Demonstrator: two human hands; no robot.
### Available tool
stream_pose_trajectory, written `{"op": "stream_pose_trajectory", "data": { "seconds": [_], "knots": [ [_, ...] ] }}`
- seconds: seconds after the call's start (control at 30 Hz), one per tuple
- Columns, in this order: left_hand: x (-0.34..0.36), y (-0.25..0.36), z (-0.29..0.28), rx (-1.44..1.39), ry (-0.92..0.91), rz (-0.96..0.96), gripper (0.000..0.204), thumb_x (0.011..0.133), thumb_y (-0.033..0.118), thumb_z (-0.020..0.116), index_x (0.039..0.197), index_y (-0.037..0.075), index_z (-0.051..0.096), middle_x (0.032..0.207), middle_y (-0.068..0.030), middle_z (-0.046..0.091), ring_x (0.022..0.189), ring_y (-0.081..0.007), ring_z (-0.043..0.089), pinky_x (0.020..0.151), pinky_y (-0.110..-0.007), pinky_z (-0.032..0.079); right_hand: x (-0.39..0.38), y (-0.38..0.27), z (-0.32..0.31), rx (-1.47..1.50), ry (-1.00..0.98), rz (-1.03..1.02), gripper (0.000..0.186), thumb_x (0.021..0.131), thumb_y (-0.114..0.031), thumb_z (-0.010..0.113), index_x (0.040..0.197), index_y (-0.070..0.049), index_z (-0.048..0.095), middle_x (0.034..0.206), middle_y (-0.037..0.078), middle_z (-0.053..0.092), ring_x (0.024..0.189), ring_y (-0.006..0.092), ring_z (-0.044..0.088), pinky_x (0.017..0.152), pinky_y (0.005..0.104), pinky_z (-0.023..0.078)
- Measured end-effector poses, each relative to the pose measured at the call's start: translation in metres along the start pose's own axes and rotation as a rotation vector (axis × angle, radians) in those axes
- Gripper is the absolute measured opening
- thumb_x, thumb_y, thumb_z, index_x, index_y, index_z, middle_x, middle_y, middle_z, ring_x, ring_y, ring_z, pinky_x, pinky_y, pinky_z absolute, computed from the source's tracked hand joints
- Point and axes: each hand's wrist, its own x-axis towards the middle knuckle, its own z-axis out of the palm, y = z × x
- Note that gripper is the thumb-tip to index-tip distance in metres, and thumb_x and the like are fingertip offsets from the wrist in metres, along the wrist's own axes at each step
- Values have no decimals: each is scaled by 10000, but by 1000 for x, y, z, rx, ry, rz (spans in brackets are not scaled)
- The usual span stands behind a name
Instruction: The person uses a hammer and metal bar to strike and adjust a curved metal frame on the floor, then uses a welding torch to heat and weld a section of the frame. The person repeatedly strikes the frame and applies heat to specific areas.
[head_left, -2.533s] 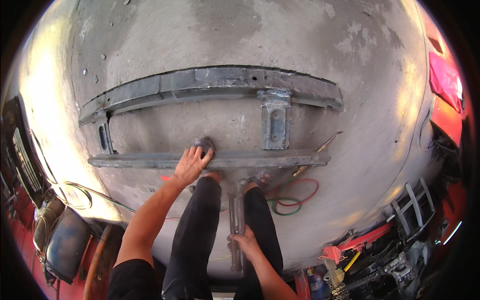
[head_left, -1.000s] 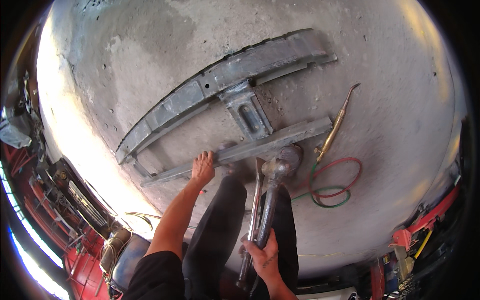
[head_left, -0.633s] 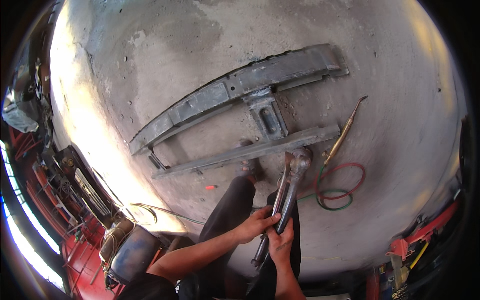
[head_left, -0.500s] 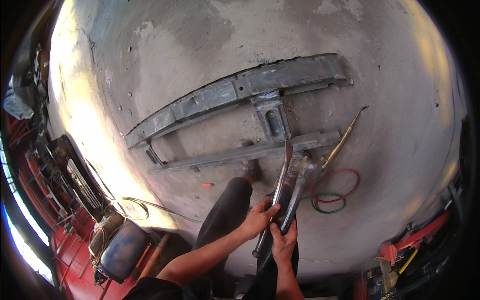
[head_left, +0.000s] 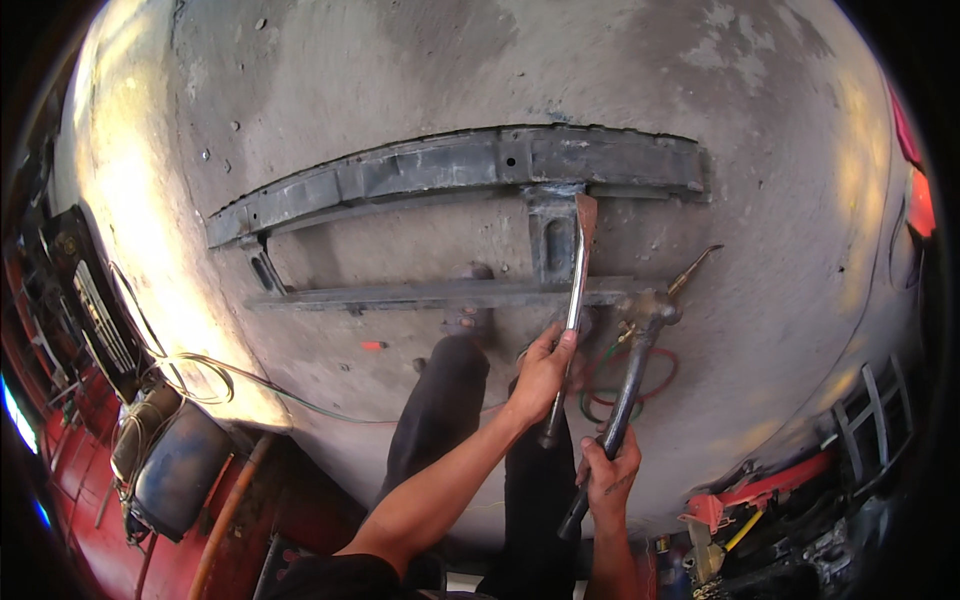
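Observation:
My left hand (head_left: 545,372) is closed round the shaft of a long flat-bladed chisel (head_left: 579,268). Its rusty, widened tip points away from me and overlaps the upright bracket of a dark metal bumper beam frame (head_left: 420,172); whether it touches is hard to tell. In my right hand (head_left: 611,474) is a hammer (head_left: 630,375), gripped low on its dark handle, the rounded head up and to the right of the chisel. The frame lies on the floor, its curved upper beam joined by short brackets to a thinner lower rail (head_left: 400,296).
A brass cutting torch (head_left: 692,270) with red and green hoses (head_left: 655,378) lies right of the frame. A small red piece (head_left: 373,346) is near my leg. At left stand a dark tank (head_left: 182,478) and a grille (head_left: 97,310); a red metal part (head_left: 765,485) is lower right.
Both tools have moved forward and apart: the chisel tip now reaches over the upright bracket, and the hammer has swung right, away from the chisel. The view has shifted too.

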Motion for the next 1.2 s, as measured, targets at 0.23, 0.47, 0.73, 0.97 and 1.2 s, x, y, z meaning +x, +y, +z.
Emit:
{"op": "stream_pose_trajectory", "data": {
  "seconds": [0.23, 0.47, 0.73, 0.97, 1.2],
  "knots": [
    [19, 5, 14, -200, -14, -108, 313, 1085, 424, 483, 1152, 120, 518, 647, -1, 459, 499, -121, 432, 410, -277, 330, 16, -38, 17, -92, -44, -138, 226, 910, -49, 657, 1088, 21, 536, 640, 11, 528, 450, 85, 483, 407, 253, 371],
    [30, -13, 13, -248, -24, -84, 327, 1082, 436, 483, 1112, 113, 519, 675, 1, 466, 500, -111, 430, 405, -270, 323, 1, -138, 22, -98, -22, -379, 320, 853, -30, 639, 1140, 50, 522, 644, 20, 545, 469, 87, 484, 463, 238, 366],
    [33, -13, 23, -188, 74, -66, 309, 1096, 392, 449, 1050, 95, 521, 637, 19, 428, 485, -103, 397, 402, -271, 315, 57, -189, 42, -39, 55, -837, 271, 887, -4, 542, 1138, 27, 444, 660, 86, 516, 477, 135, 491, 471, 274, 454],
    [44, -45, 7, -15, 152, 107, 339, 1100, 375, 445, 966, 78, 541, 670, -2, 478, 491, -109, 454, 398, -290, 352, 95, -134, 31, -390, -88, -153, 100, 896, -25, 540, 991, -3, 518, 731, 44, 533, 433, 110, 463, 407, 274, 410],
    [22, -6, 32, -3, 30, 3, 363, 1112, 369, 397, 960, 64, 523, 648, -20, 455, 475, -132, 435, 396, -293, 338, 71, -164, 33, -168, 30, -512, 132, 891, -20, 499, 1022, -8, 509, 678, 19, 480, 422, 94, 421, 381, 272, 376]
  ]
}}
